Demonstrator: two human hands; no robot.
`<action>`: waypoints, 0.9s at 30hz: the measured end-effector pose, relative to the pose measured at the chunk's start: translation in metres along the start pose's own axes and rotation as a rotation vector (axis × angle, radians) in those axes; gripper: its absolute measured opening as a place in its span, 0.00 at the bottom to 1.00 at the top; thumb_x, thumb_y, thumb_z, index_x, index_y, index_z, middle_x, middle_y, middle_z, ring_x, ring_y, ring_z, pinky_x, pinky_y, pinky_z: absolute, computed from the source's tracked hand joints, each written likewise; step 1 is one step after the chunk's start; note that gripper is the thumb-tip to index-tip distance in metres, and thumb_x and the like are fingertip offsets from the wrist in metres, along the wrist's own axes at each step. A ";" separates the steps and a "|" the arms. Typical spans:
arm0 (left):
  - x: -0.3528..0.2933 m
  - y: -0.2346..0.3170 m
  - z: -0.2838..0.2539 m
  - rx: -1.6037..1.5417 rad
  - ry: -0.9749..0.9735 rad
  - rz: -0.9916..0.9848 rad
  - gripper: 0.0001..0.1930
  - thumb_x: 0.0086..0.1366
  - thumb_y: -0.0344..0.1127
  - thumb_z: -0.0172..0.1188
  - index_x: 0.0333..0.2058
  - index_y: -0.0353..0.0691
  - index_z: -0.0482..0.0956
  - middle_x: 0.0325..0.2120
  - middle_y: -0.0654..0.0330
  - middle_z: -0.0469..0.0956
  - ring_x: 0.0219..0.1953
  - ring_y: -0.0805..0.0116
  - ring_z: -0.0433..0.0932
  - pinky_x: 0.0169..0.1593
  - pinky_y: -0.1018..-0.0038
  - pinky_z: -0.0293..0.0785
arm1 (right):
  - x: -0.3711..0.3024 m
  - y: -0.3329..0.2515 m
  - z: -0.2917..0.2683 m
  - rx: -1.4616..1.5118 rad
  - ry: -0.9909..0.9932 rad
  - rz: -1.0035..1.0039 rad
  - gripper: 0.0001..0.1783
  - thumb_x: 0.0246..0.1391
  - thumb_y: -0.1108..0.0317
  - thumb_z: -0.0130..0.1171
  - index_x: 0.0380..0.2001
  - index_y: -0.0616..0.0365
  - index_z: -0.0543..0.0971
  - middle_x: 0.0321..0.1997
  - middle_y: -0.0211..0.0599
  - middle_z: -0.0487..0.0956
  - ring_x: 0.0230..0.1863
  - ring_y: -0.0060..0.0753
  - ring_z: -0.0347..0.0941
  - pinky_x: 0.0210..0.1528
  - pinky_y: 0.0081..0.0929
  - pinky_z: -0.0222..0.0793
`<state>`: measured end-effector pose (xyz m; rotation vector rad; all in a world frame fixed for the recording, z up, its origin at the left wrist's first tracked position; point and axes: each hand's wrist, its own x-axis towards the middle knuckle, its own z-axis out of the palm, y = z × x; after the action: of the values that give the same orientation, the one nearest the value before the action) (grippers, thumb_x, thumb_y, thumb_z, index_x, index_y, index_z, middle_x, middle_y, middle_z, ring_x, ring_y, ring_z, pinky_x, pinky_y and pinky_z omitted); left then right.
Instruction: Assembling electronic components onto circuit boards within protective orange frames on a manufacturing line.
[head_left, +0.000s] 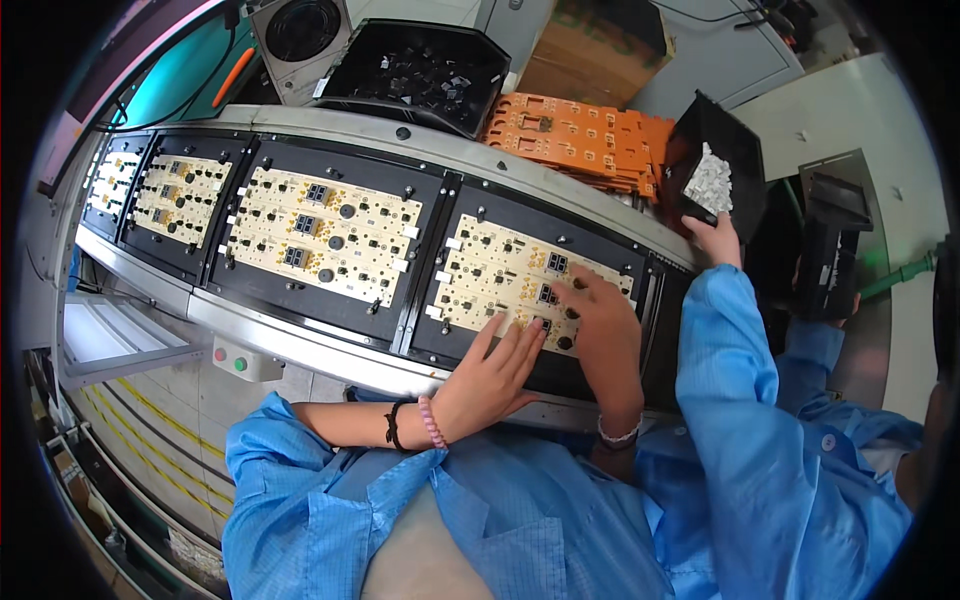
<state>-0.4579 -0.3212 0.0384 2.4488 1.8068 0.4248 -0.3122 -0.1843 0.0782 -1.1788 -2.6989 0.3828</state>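
A cream circuit board panel (480, 262) lies in the rightmost black carrier frame (425, 340) on the line. It bears small black parts, white connectors and dark digit displays (557, 262). My left hand (490, 375) lies over its near edge with fingers stretched out, the fingertips by the nearest display. My right hand (605, 325) is over the panel's right part. Its fingers are bent and apart, at the middle display, and I see nothing held in them. The hand covers some parts beneath it.
More board panels (320, 235) sit in carriers to the left. Behind the line stand a black bin (415, 75) of dark parts and stacked orange trays (570, 140). At right, a co-worker's hand (715, 240) touches a black bin (735, 150) of white parts. A button box (240, 362) hangs in front.
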 end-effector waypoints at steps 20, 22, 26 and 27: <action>-0.046 -0.079 -0.045 -0.893 0.276 -0.048 0.25 0.72 0.36 0.57 0.64 0.35 0.68 0.65 0.43 0.68 0.64 0.48 0.71 0.66 0.57 0.67 | 0.101 0.057 -0.022 0.242 0.238 -0.172 0.25 0.59 0.75 0.59 0.61 0.56 0.75 0.52 0.48 0.78 0.54 0.53 0.75 0.57 0.40 0.72; -0.058 -0.094 -0.033 -1.620 0.333 -0.213 0.22 0.76 0.38 0.51 0.62 0.32 0.68 0.62 0.42 0.71 0.61 0.53 0.75 0.65 0.59 0.70 | 0.136 0.077 -0.021 0.047 0.265 -0.224 0.36 0.55 0.70 0.67 0.67 0.54 0.69 0.63 0.50 0.72 0.63 0.53 0.69 0.64 0.43 0.66; -0.063 -0.104 -0.043 -1.546 0.399 -0.377 0.17 0.79 0.37 0.47 0.57 0.31 0.72 0.53 0.49 0.79 0.47 0.68 0.80 0.55 0.70 0.77 | 0.198 0.065 -0.016 -0.250 0.018 -0.139 0.52 0.49 0.61 0.75 0.74 0.52 0.58 0.75 0.50 0.60 0.75 0.55 0.56 0.73 0.51 0.57; -0.066 -0.101 -0.040 -1.523 0.369 -0.387 0.16 0.79 0.37 0.47 0.56 0.31 0.73 0.52 0.50 0.79 0.47 0.69 0.80 0.54 0.70 0.77 | 0.213 0.063 -0.012 -0.295 -0.075 -0.130 0.59 0.46 0.56 0.76 0.76 0.50 0.53 0.76 0.50 0.58 0.76 0.55 0.53 0.74 0.57 0.51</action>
<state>-0.5797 -0.3568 0.0434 0.9766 1.1056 1.5078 -0.4086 0.0162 0.0823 -1.0651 -2.9532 0.0099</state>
